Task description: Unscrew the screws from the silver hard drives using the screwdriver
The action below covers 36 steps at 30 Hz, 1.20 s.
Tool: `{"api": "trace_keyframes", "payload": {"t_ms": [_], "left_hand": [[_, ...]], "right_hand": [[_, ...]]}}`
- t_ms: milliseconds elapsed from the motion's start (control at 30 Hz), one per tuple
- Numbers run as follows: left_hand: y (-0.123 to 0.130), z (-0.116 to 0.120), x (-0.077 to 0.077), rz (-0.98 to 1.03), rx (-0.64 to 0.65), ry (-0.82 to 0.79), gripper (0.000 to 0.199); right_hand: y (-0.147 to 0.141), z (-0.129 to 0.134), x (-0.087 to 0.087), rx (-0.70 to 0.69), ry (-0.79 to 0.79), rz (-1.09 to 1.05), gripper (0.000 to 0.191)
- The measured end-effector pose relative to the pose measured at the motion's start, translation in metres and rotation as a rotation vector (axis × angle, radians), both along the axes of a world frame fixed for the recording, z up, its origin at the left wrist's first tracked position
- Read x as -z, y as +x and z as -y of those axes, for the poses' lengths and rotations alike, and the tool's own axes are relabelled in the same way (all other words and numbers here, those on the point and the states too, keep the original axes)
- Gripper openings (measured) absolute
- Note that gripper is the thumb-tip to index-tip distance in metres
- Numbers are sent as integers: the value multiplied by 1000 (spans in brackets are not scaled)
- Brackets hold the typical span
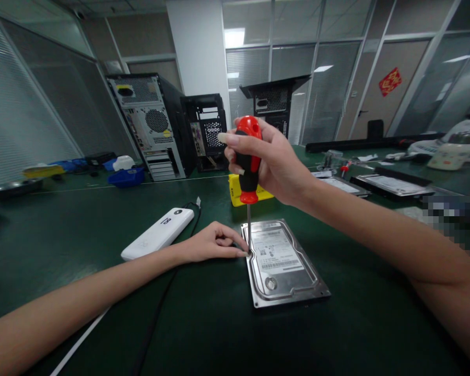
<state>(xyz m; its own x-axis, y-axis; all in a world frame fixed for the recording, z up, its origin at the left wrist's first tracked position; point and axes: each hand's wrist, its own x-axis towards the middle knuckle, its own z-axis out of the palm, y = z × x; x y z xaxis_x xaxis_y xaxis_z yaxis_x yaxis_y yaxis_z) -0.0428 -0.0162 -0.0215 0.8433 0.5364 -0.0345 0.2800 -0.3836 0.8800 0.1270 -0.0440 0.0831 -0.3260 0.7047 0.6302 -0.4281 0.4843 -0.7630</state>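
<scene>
A silver hard drive (278, 250) with a white label lies flat on the dark green table (203, 334). My right hand (272, 156) is wrapped round the red and black handle of a screwdriver (249, 175), held upright. The metal shaft points down to the drive's left edge. Beside the tip, my left hand (219, 243) reaches in from the left, thumb and forefinger pinched together at that edge. Whatever may be between those fingertips is too small to make out. Behind the screwdriver sits a yellow object (237, 191), partly hidden by my right hand.
A white power bank (159, 233) and a black cable lie left of the drive. Computer cases (152, 125) stand at the back, near a blue tray (126, 177). More drives (394, 184) lie at the right, with a white appliance (450, 151) beyond them.
</scene>
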Motion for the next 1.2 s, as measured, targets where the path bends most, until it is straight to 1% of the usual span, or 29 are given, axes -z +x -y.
{"api": "trace_keyframes", "payload": {"t_ms": [300,400,600,900,1100,1200], "left_hand": [[1,1,0,24,-5,-3,28],[0,0,-1,26,11,-2,26],[-1,0,-1,29,18,-4,26],[-1,-2,1,24,14,10,27],[-2,-3,2,27,20,8,26],[-2,-3,1,32,29,8,25]], "right_hand": [[0,0,1,-20,10,-5,35],[0,2,-1,0,14,-12,32],[-1,3,-2,39,20,-24,33],[-3,1,-1,25,17,-26,35],[-2,0,1,-30,54,-42,33],[-2,0,2,-24,50,-30,33]]}}
